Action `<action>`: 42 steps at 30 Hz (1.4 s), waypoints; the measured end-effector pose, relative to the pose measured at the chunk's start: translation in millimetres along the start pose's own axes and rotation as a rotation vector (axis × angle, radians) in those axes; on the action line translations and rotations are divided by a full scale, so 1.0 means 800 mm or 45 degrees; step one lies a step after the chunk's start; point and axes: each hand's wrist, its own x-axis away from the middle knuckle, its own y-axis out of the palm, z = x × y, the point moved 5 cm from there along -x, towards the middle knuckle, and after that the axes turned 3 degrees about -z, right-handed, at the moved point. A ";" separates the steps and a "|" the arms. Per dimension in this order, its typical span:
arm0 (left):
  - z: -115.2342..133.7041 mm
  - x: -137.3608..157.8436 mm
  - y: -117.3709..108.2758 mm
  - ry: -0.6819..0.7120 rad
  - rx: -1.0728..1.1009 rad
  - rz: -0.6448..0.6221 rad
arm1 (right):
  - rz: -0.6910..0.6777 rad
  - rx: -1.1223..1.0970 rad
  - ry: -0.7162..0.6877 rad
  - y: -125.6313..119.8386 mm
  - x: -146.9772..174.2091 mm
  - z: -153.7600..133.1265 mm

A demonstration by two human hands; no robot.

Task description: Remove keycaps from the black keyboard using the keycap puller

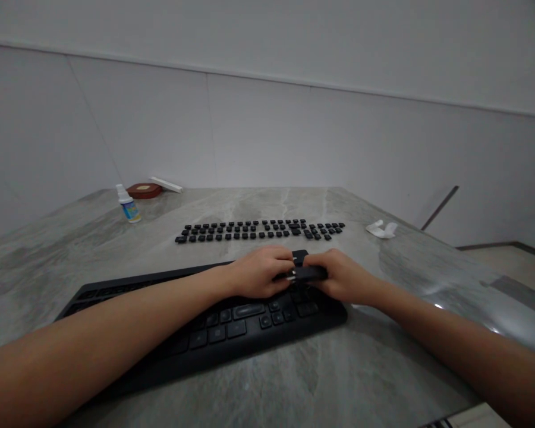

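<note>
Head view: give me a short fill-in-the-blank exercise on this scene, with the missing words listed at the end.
1. The right hand holds a dark object, close to the left hand, over a wide black ____.
2. Beyond the hands, rows of loose keycaps lie on the table, and their colour is ____.
3. The small bottle with a blue label has a ____ top.
4. Seen from the camera, the crumpled white scrap lies to the ____ of the keycaps.

Missing words: keyboard; black; white; right.
</note>
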 end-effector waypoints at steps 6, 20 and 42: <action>0.004 -0.001 -0.002 0.088 0.038 0.045 | -0.106 -0.326 0.244 0.005 -0.004 0.009; 0.005 0.000 -0.003 0.091 -0.043 0.026 | 0.080 -0.181 0.118 0.005 0.012 -0.001; -0.001 0.005 0.003 0.082 -0.054 -0.018 | -0.083 -0.283 0.184 0.001 -0.002 0.008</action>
